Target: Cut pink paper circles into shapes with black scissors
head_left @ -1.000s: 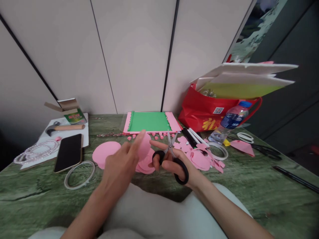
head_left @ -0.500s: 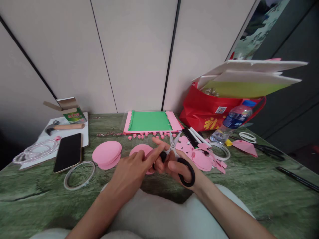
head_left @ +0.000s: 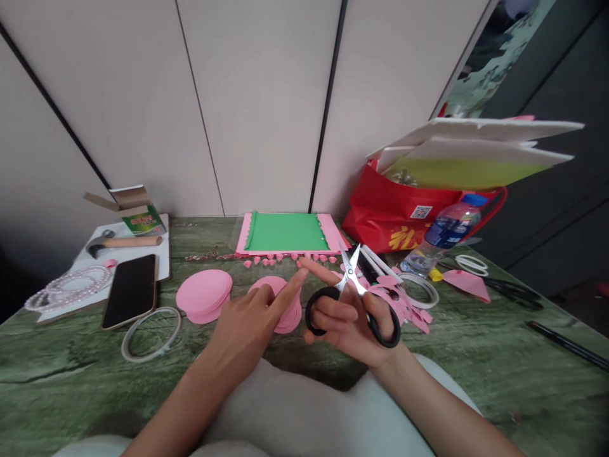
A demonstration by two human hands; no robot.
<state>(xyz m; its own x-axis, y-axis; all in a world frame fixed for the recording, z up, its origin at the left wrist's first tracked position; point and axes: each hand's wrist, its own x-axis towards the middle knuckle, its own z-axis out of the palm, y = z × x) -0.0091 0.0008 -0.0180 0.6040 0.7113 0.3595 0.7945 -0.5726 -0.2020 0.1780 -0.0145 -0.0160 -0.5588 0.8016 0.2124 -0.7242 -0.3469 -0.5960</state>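
My right hand [head_left: 354, 320] holds black-handled scissors [head_left: 351, 273], with fingers through both loops and the blades parted, pointing away from me. Its index finger stretches left, and the index fingertip of my left hand [head_left: 254, 317] meets or nearly meets it. The other left fingers are curled, and whether anything sits between them is hidden. Under and beside my left hand is a stack of pink paper pieces [head_left: 289, 317]. Further left lies a stack of pink paper circles [head_left: 203, 292]. Pink scraps [head_left: 409, 311] spread right of the scissors.
A green sheet [head_left: 287, 231] on pink paper lies at the back, small pink pieces [head_left: 271, 259] before it. Right: red bag [head_left: 380, 209], bottle [head_left: 447, 231], tape roll [head_left: 432, 301], pens. Left: phone [head_left: 130, 291], tape ring [head_left: 152, 358], hammer [head_left: 133, 242], beads [head_left: 71, 289], opened box [head_left: 143, 221].
My right hand has moved right with the scissors and turned, so both black loops now show. My left hand has stayed nearly in place, uncovering more of the pink stack.
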